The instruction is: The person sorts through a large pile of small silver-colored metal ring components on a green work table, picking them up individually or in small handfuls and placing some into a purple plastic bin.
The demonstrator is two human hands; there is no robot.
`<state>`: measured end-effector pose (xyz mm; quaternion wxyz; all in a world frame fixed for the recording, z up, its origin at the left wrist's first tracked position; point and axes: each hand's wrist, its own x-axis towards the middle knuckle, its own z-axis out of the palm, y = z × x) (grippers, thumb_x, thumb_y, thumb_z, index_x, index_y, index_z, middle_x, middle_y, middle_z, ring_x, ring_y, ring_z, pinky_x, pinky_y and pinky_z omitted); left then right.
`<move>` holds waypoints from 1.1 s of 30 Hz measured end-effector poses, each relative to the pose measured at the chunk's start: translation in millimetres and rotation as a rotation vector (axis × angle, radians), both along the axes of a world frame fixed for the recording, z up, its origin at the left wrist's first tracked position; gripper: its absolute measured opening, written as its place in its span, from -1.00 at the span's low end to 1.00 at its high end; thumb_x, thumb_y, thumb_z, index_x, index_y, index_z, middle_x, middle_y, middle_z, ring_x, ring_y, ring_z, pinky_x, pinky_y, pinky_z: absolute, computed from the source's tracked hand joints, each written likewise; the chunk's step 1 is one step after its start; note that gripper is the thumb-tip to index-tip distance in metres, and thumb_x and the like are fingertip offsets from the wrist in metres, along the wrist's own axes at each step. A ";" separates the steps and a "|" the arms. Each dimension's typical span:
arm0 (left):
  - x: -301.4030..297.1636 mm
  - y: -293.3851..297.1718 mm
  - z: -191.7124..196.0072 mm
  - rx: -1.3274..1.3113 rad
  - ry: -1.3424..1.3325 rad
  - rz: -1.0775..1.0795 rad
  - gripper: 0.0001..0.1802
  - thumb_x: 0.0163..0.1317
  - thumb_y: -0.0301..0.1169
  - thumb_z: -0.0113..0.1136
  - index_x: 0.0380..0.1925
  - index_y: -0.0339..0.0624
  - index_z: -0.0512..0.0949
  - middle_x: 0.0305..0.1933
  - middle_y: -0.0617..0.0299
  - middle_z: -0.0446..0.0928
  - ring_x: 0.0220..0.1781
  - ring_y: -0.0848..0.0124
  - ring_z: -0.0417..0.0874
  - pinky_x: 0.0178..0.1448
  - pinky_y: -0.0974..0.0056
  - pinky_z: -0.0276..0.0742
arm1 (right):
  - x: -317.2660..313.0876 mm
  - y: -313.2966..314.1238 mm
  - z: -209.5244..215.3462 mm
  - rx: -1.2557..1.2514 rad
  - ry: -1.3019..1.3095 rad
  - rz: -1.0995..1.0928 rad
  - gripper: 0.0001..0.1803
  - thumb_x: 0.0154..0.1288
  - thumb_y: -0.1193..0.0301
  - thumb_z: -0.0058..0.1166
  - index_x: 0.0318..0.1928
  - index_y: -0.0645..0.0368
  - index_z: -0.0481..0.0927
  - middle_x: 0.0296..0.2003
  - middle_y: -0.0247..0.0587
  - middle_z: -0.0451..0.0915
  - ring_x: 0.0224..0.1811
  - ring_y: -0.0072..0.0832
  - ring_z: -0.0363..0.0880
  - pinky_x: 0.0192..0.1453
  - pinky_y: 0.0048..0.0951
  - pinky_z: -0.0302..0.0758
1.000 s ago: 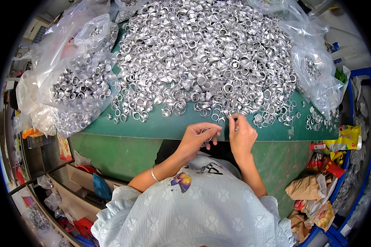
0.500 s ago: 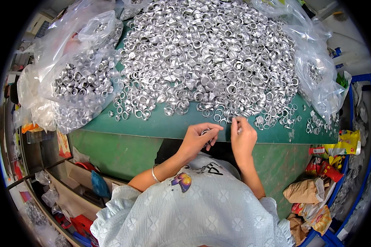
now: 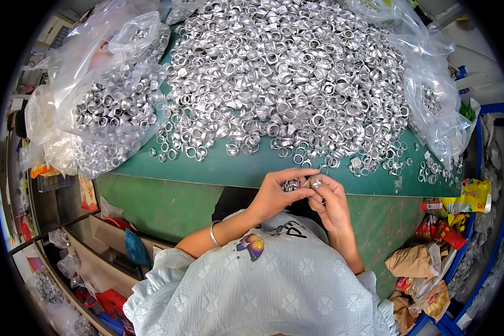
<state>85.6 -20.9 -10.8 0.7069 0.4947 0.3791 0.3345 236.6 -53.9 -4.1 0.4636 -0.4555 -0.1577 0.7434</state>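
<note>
A large heap of silver metal rings (image 3: 291, 73) covers the far and middle part of the green table (image 3: 224, 165). At the table's near edge my left hand (image 3: 277, 193) is curled around several silver rings (image 3: 290, 185). Close against it, my right hand (image 3: 331, 204) pinches a silver ring (image 3: 316, 182) between thumb and fingers. The fingertips of both hands meet around these rings. Loose rings from the heap's near edge lie just beyond my hands.
Clear plastic bags with rings stand at the left (image 3: 115, 112) and right (image 3: 431, 103) of the heap. Packets and a brown paper bag (image 3: 411, 259) sit by a blue rack at the right. An open drawer (image 3: 103, 246) is at lower left.
My right hand has come back from the heap's near edge to my left hand, with a ring now showing in its fingers. My left hand has shifted slightly right.
</note>
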 end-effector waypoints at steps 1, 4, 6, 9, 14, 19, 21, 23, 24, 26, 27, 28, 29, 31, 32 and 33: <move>0.6 -0.2 -2.0 0.037 0.001 0.013 -0.61 0.05 -0.46 0.26 -0.05 -0.16 0.52 -0.48 0.43 0.39 -0.56 0.71 0.30 -0.55 0.56 0.22 | -0.6 -0.1 0.3 0.013 -0.032 0.007 -0.86 0.28 0.48 -0.16 -0.37 0.27 0.44 -0.70 -0.49 0.24 -0.75 -0.79 0.06 -0.70 -0.71 -0.04; 1.0 0.6 -4.4 0.043 0.015 0.011 -0.66 0.05 -0.50 0.23 -0.11 -0.21 0.53 -0.46 0.39 0.41 -0.54 0.69 0.34 -0.57 0.55 0.21 | -0.3 -2.2 -0.9 0.038 -0.072 -0.001 -0.83 0.30 0.43 -0.13 -0.35 0.28 0.47 -0.70 -0.52 0.22 -0.74 -0.80 0.04 -0.69 -0.70 -0.07; -4.0 2.8 0.4 -0.095 0.041 -0.043 -0.69 0.09 -0.46 0.18 -0.12 -0.23 0.49 -0.46 0.31 0.42 -0.55 0.62 0.35 -0.59 0.53 0.23 | 4.0 -6.4 -7.7 0.035 -0.028 -0.041 -0.80 0.31 0.40 -0.08 -0.31 0.30 0.51 -0.70 -0.56 0.20 -0.72 -0.81 0.02 -0.67 -0.70 -0.08; -11.3 3.6 -8.3 -0.389 -0.349 -0.054 -0.74 0.17 -0.40 0.05 -0.14 -0.26 0.41 -0.48 0.25 0.41 -0.58 0.58 0.37 -0.63 0.52 0.23 | 11.9 -8.4 -11.8 0.238 -0.703 -0.216 -0.80 0.27 0.36 0.01 -0.32 0.28 0.53 -0.71 -0.50 0.27 -0.72 -0.75 0.12 -0.67 -0.64 0.04; -14.0 5.3 -10.6 -0.405 -0.563 -0.115 -0.73 0.29 -0.26 -0.14 -0.19 -0.23 0.37 -0.50 0.23 0.42 -0.60 0.56 0.38 -0.65 0.50 0.24 | 10.9 -5.3 -27.2 0.571 -1.589 -0.105 -0.82 0.01 0.47 0.22 -0.32 0.19 0.56 -0.69 -0.24 0.37 -0.76 -0.48 0.25 -0.63 -0.52 0.23; -9.8 1.7 -15.3 -0.394 -0.368 -0.040 -0.69 0.32 -0.21 -0.11 -0.29 -0.25 0.45 -0.52 0.26 0.42 -0.55 0.56 0.42 -0.63 0.50 0.27 | 2.0 -1.0 -29.6 0.581 -1.394 -0.220 -0.90 0.02 0.59 0.17 -0.38 0.25 0.56 -0.65 -0.26 0.38 -0.70 -0.57 0.27 -0.59 -0.55 0.22; -8.5 0.7 -15.6 -0.372 -0.309 -0.006 -0.67 0.30 -0.18 -0.06 -0.30 -0.27 0.46 -0.51 0.24 0.43 -0.56 0.54 0.43 -0.63 0.50 0.28 | 3.3 -5.5 -28.0 0.508 -1.047 -0.274 -0.93 0.04 0.65 0.12 -0.40 0.31 0.55 -0.64 -0.31 0.37 -0.61 -0.69 0.26 -0.54 -0.62 0.19; -8.2 1.3 -11.0 -0.389 -0.319 -0.016 -0.73 0.28 -0.25 -0.01 -0.27 -0.25 0.47 -0.51 0.26 0.43 -0.54 0.55 0.43 -0.61 0.51 0.29 | -1.6 -9.6 -22.5 0.443 -0.802 -0.299 -0.93 0.03 0.66 0.13 -0.41 0.33 0.54 -0.63 -0.31 0.37 -0.58 -0.70 0.27 -0.52 -0.63 0.20; -7.7 1.5 -9.1 -0.397 -0.323 -0.022 -0.76 0.26 -0.28 0.02 -0.26 -0.25 0.48 -0.50 0.28 0.43 -0.53 0.55 0.44 -0.60 0.52 0.29 | -4.3 -11.0 -20.6 0.409 -0.681 -0.310 -0.93 0.02 0.66 0.13 -0.41 0.34 0.54 -0.62 -0.32 0.38 -0.56 -0.70 0.27 -0.51 -0.63 0.21; -4.3 -0.6 -8.0 -0.358 -0.240 -0.002 -0.79 0.23 -0.34 0.07 -0.23 -0.25 0.48 -0.50 0.30 0.43 -0.52 0.57 0.43 -0.58 0.53 0.30 | -8.0 -12.8 -20.0 0.432 -0.614 -0.282 -0.93 0.01 0.67 0.12 -0.42 0.36 0.55 -0.61 -0.31 0.40 -0.56 -0.68 0.29 -0.50 -0.64 0.22; -2.8 -1.6 -7.2 -0.339 -0.199 0.009 -0.79 0.21 -0.37 0.09 -0.22 -0.25 0.47 -0.49 0.31 0.42 -0.51 0.58 0.43 -0.58 0.53 0.30 | -9.1 -13.1 -19.4 0.444 -0.580 -0.267 -0.93 0.01 0.68 0.12 -0.42 0.36 0.55 -0.61 -0.30 0.41 -0.55 -0.68 0.30 -0.49 -0.65 0.22; -2.0 -1.9 -5.9 -0.334 -0.194 0.013 -0.80 0.19 -0.40 0.11 -0.23 -0.25 0.47 -0.49 0.32 0.42 -0.51 0.59 0.43 -0.57 0.53 0.30 | -9.7 -13.1 -17.2 0.493 -0.656 -0.230 -0.92 0.00 0.68 0.12 -0.42 0.36 0.56 -0.61 -0.29 0.41 -0.56 -0.67 0.31 -0.50 -0.64 0.22; -1.4 -2.1 -4.1 -0.330 -0.188 0.017 -0.81 0.17 -0.42 0.13 -0.23 -0.25 0.47 -0.49 0.33 0.42 -0.50 0.60 0.43 -0.57 0.52 0.30 | -9.9 -12.9 -13.8 0.542 -0.731 -0.192 -0.92 0.00 0.69 0.11 -0.41 0.35 0.57 -0.61 -0.29 0.42 -0.57 -0.66 0.32 -0.50 -0.64 0.23; 0.0 -1.8 -0.7 -0.325 -0.174 0.031 -0.81 0.14 -0.43 0.16 -0.25 -0.25 0.47 -0.48 0.33 0.42 -0.51 0.61 0.42 -0.57 0.52 0.30 | -9.0 -12.8 -11.9 0.645 -0.860 -0.127 -0.89 -0.04 0.69 0.12 -0.41 0.34 0.59 -0.61 -0.26 0.44 -0.60 -0.62 0.35 -0.52 -0.61 0.24; 0.7 -1.6 1.0 -0.324 -0.165 0.041 -0.80 0.13 -0.43 0.17 -0.25 -0.25 0.47 -0.48 0.33 0.42 -0.51 0.62 0.41 -0.57 0.52 0.30 | -8.9 -12.9 -11.9 0.673 -0.881 -0.100 -0.89 -0.05 0.69 0.13 -0.42 0.34 0.58 -0.61 -0.27 0.44 -0.60 -0.62 0.35 -0.53 -0.61 0.24; 0.9 -1.5 1.7 -0.322 -0.156 0.051 -0.80 0.13 -0.42 0.18 -0.26 -0.25 0.46 -0.47 0.33 0.42 -0.51 0.63 0.41 -0.58 0.52 0.30 | -8.9 -13.0 -11.8 0.700 -0.900 -0.073 -0.89 -0.05 0.68 0.13 -0.42 0.34 0.58 -0.62 -0.27 0.44 -0.61 -0.62 0.35 -0.53 -0.61 0.24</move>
